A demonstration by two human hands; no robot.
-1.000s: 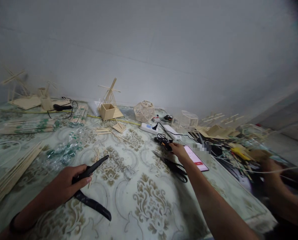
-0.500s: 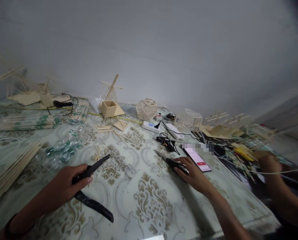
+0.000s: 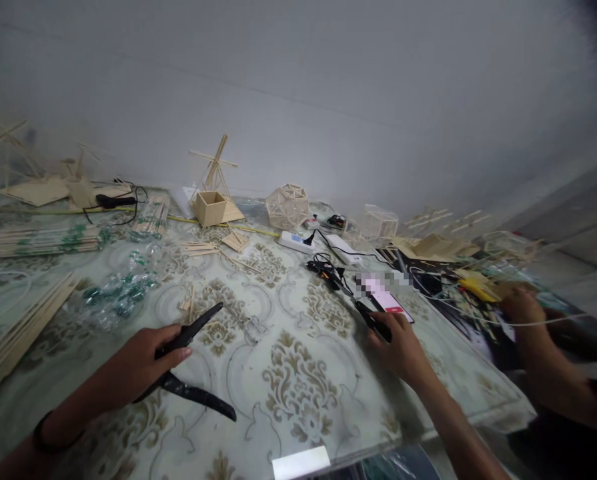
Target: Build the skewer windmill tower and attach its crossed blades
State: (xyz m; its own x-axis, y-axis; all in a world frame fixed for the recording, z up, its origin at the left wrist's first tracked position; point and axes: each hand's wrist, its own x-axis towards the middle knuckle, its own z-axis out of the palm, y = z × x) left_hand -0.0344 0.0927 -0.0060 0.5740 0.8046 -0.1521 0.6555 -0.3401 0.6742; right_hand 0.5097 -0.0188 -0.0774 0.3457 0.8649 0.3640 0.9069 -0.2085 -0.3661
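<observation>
My left hand (image 3: 138, 363) is closed round a pair of black-handled pliers (image 3: 191, 360) whose handles spread over the patterned table top (image 3: 288, 373). My right hand (image 3: 401, 343) is closed on black scissors (image 3: 373, 319), lifted a little off the table beside a phone (image 3: 385, 297) with a lit pink screen. Short wooden sticks (image 3: 188, 303) lie just beyond the pliers.
Stick models (image 3: 288, 205), a small wooden box (image 3: 212, 207), a white power strip (image 3: 298, 241) with black cables, bundles of long sticks (image 3: 23, 327) and green-capped clear bits (image 3: 118, 293) lie about. Another person's hand (image 3: 521, 307) works at the cluttered right end.
My right hand drew back from the black cable tool, took hold of the scissors and lifted them. My left hand kept the pliers. The view shifted slightly.
</observation>
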